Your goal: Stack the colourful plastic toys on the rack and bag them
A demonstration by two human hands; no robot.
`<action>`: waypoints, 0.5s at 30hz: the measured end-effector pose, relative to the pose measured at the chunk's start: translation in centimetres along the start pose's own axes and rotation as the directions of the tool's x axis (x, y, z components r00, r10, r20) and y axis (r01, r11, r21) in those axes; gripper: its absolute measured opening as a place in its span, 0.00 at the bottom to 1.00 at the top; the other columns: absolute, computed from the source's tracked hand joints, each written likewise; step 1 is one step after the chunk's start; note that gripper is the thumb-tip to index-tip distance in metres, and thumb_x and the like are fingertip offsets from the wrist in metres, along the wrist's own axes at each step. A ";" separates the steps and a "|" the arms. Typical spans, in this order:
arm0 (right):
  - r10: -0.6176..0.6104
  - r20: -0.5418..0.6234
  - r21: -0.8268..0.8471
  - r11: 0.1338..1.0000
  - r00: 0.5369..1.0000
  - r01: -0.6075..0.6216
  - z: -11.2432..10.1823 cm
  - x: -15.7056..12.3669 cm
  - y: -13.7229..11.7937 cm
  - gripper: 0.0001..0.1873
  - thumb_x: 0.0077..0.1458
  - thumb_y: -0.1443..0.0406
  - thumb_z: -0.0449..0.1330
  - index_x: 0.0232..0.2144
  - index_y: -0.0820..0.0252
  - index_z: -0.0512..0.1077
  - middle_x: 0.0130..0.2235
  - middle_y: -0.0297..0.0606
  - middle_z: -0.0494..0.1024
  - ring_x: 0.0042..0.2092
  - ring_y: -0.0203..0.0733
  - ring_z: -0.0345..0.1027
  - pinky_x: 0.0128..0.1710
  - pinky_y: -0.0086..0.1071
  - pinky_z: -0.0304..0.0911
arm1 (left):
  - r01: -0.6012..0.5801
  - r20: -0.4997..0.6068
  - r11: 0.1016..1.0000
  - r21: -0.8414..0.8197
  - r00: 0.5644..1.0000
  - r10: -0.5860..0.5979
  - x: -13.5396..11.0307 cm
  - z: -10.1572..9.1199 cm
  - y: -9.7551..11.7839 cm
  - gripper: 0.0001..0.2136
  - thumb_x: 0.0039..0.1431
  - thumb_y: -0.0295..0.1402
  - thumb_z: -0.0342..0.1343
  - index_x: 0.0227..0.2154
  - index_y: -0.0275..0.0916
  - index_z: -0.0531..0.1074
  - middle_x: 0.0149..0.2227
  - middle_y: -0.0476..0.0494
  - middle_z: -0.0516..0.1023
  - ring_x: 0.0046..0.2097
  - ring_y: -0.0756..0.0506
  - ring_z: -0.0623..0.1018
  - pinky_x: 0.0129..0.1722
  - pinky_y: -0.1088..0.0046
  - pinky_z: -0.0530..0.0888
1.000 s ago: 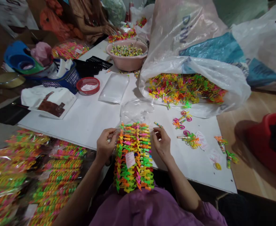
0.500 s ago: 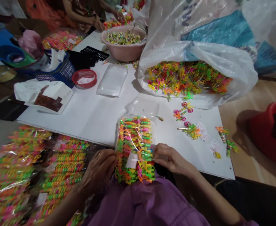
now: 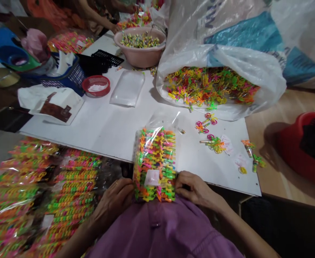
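Toy-filled bag points away, fingers of left hand and right hand apparently gripping it.

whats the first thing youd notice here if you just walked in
The neon colours grab you first: a big white plastic sack spills pink, yellow and green plastic toys at the far side of the white table. Nearest the camera, a clear bag packed with similar toys sits between the left hand and right hand. More filled bags are heaped at lower left.
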State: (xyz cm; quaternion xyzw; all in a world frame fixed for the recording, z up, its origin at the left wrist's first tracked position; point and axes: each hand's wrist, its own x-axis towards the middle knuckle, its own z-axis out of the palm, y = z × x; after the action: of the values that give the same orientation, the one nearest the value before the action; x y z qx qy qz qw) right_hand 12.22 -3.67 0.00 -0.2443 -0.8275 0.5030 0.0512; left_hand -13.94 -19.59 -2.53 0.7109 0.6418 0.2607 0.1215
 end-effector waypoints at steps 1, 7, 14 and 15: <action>-0.004 -0.044 0.027 1.000 0.999 0.006 0.1 0.0 0.0 0.03 0.55 0.66 0.57 0.29 0.57 0.70 0.33 0.36 0.70 0.37 0.37 0.64 0.38 0.30 0.62 | 0.014 0.013 1.000 -0.007 1.000 -0.014 0.2 -0.1 0.1 0.06 0.60 0.28 0.47 0.35 0.39 0.69 0.37 0.44 0.74 0.39 0.50 0.74 0.40 0.75 0.73; -0.031 -0.130 0.158 0.986 0.991 0.051 0.0 0.3 0.4 0.03 0.55 0.65 0.57 0.30 0.57 0.70 0.37 0.38 0.71 0.42 0.39 0.65 0.43 0.33 0.63 | 0.046 0.065 0.996 -0.081 0.997 -0.041 0.8 -0.4 -0.5 0.06 0.59 0.28 0.47 0.33 0.40 0.69 0.37 0.44 0.73 0.38 0.50 0.74 0.38 0.75 0.72; 0.117 -0.293 -0.026 0.991 0.949 -0.130 1.0 0.7 4.7 0.17 0.51 0.67 0.57 0.45 0.56 0.65 0.40 0.38 0.70 0.39 0.41 0.65 0.39 0.34 0.63 | 0.331 0.122 0.908 -0.255 0.943 -0.310 1.8 2.4 -3.2 0.14 0.52 0.32 0.51 0.44 0.40 0.66 0.42 0.42 0.73 0.41 0.44 0.74 0.39 0.67 0.72; 0.097 -0.295 -0.072 0.990 0.950 -0.124 1.4 1.1 5.0 0.20 0.50 0.67 0.57 0.47 0.56 0.64 0.41 0.39 0.70 0.40 0.41 0.65 0.39 0.34 0.63 | 0.353 0.132 0.880 -0.317 0.936 -0.328 2.4 2.9 -3.2 0.14 0.51 0.33 0.52 0.42 0.40 0.67 0.41 0.43 0.73 0.41 0.44 0.74 0.39 0.67 0.72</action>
State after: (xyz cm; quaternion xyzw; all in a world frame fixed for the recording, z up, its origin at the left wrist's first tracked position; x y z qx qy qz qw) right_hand 12.60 -2.48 -5.18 -0.3636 -0.8178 0.4258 0.1330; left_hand -15.02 -16.35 -6.08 0.5649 0.6977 0.3144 0.3085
